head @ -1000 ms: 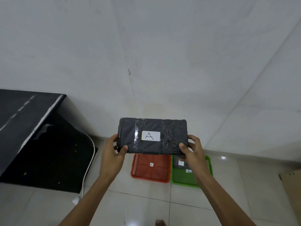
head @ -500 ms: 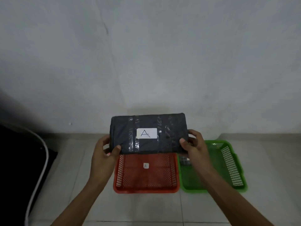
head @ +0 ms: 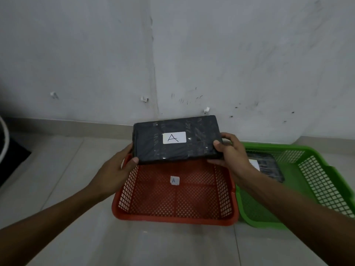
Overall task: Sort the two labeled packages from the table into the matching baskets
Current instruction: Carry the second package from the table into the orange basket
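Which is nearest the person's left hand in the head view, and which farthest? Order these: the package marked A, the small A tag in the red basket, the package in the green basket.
From the left hand:
1. Package marked A, held in it.
2. A tag, on the red basket floor, to its right.
3. Package in the green basket, far right.

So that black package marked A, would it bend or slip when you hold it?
Probably stiff: the package stays flat though the left hand and right hand hold only its ends. It may be a bit slippery, since shiny clear tape wraps it. It seems unlikely to roll, being flat and boxy.
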